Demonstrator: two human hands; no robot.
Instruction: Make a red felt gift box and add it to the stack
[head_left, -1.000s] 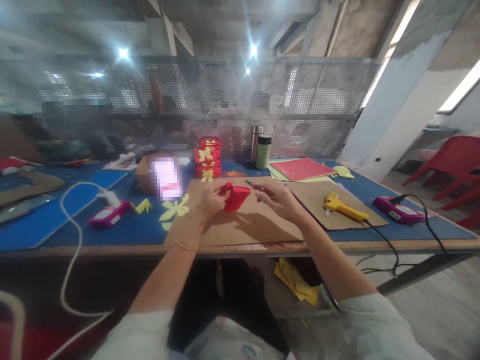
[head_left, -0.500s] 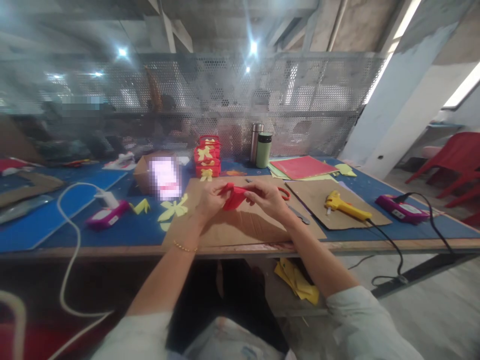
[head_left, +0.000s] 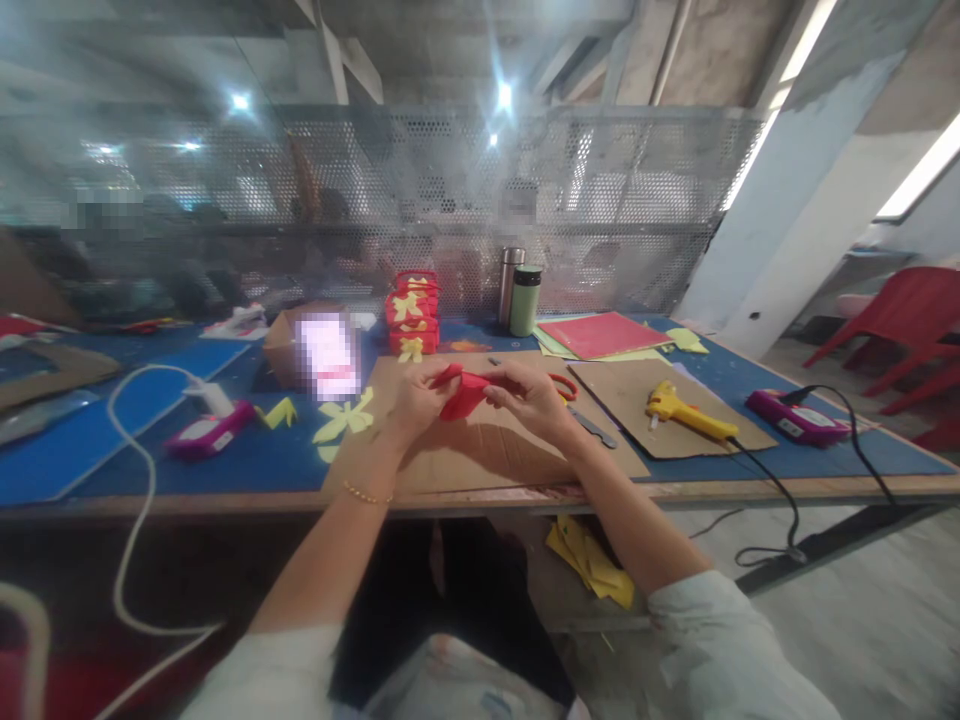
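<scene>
Both my hands hold a small piece of red folded paper (head_left: 463,392) above a sheet of brown cardboard (head_left: 480,450) on the blue table. My left hand (head_left: 416,397) pinches its left side. My right hand (head_left: 529,395) pinches its right side with closed fingers. A pair of scissors with red handles (head_left: 577,405) lies on the cardboard just right of my right hand. Yellow paper bows (head_left: 345,418) lie to the left of the cardboard.
A stack of red boxes with yellow bows (head_left: 414,312) stands behind my hands, beside a brown box (head_left: 283,345) and two flasks (head_left: 519,292). A yellow glue gun (head_left: 686,412) rests on more cardboard at right, near a pink device (head_left: 796,420). Red chairs (head_left: 900,320) stand far right.
My right hand set the scissors down on the cardboard and came to the red paper; both hands now grip it. The paper has been folded smaller.
</scene>
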